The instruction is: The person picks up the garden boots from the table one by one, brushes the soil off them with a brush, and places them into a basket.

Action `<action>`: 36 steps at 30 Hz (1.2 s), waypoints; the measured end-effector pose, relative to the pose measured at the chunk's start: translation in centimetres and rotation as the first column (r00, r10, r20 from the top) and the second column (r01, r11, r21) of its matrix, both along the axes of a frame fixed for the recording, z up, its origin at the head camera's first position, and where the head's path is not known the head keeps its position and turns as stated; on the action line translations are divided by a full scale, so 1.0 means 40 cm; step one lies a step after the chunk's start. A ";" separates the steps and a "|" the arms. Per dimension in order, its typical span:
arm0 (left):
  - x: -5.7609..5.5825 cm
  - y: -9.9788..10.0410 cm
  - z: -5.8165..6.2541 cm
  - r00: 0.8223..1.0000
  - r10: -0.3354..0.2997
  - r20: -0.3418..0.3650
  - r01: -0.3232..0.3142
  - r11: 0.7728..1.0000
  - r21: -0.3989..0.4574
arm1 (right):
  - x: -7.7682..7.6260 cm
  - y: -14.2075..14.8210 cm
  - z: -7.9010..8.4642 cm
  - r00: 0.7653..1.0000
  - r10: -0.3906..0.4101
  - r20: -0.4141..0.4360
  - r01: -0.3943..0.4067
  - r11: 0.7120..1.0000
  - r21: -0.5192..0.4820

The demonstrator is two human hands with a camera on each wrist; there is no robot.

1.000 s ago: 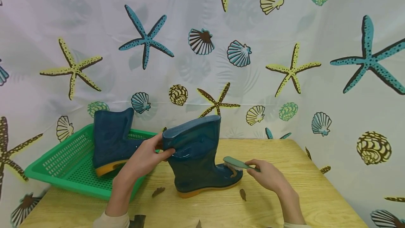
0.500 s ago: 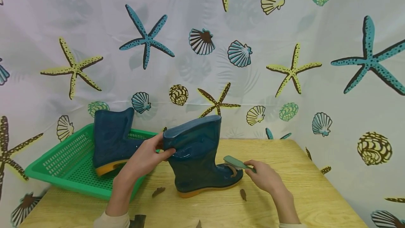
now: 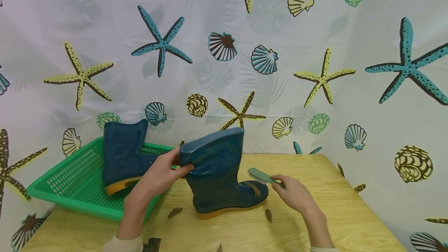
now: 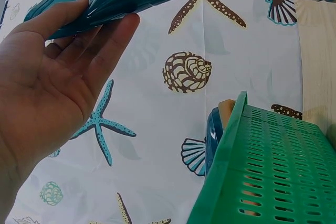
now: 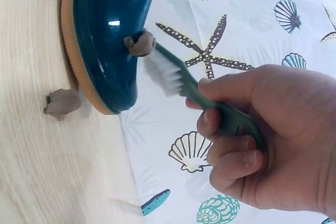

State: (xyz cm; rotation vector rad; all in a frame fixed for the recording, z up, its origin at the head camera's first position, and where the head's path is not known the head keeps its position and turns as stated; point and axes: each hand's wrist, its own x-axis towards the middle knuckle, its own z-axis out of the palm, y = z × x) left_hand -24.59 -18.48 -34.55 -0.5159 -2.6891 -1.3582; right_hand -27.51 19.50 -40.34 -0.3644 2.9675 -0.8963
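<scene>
A dark blue rubber boot (image 3: 217, 178) with an orange sole stands on the table. My left hand (image 3: 162, 174) pinches the rear of its shaft near the top rim, the thumb outside, as the left wrist view also shows. A brown curled clump (image 3: 254, 189), perhaps mud or a dry leaf, lies on the toe. My right hand (image 5: 262, 135) grips the handle of a green brush (image 5: 199, 95) with white bristles. In the head view the brush is tilted just above the toe. Its bristles (image 5: 164, 74) are close by the clump in the right wrist view; contact is unclear.
A green perforated basket (image 3: 63, 178) stands at the left with a second blue boot (image 3: 122, 151) in it. Several brown bits, among them one piece (image 3: 175, 212) and another (image 3: 268, 215), lie on the wooden table (image 3: 315, 221). A shell-patterned curtain (image 3: 224, 81) hangs behind.
The brush has first dipped onto the toe, then risen slightly off it. The brown clump on the toe has changed shape and slid a little. My left hand and the boot stay put.
</scene>
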 end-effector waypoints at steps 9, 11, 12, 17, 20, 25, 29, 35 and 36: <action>-0.001 0.002 -0.003 1.000 0.000 0.002 0.000 1.000 0.004 | 0.005 0.014 0.002 0.996 0.066 0.067 -0.063 0.997 -0.053; -0.001 0.003 -0.002 1.000 0.000 0.003 0.000 1.000 0.005 | 0.009 0.024 0.011 0.995 0.061 0.084 -0.056 0.996 -0.064; -0.001 0.003 -0.002 1.000 0.000 0.005 0.000 1.000 0.005 | 0.011 0.030 0.016 0.995 0.056 0.088 -0.051 0.997 -0.063; 0.000 0.004 0.001 1.000 0.001 0.010 -0.001 1.000 0.003 | 0.023 0.061 0.034 0.993 0.049 0.110 -0.041 0.997 -0.072; 0.000 0.005 0.000 1.000 -0.001 0.007 0.001 1.000 0.005 | 0.030 0.076 0.045 0.990 0.050 0.129 -0.040 0.996 -0.083; -0.002 0.004 -0.002 1.000 -0.003 -0.005 0.003 1.000 0.008 | 0.037 0.093 0.056 0.985 0.062 0.161 -0.047 0.994 -0.098; -0.003 0.003 -0.002 1.000 -0.001 -0.009 0.001 1.000 0.003 | 0.039 0.099 0.058 0.979 0.080 0.187 -0.062 0.993 -0.099; -0.002 0.002 -0.001 1.000 0.008 -0.003 -0.008 1.000 0.004 | 0.037 0.104 0.061 0.979 0.113 0.169 -0.101 0.992 -0.078; -0.002 0.003 -0.001 1.000 0.011 -0.002 -0.011 1.000 0.002 | 0.037 0.103 0.062 0.981 0.108 0.160 -0.097 0.992 -0.075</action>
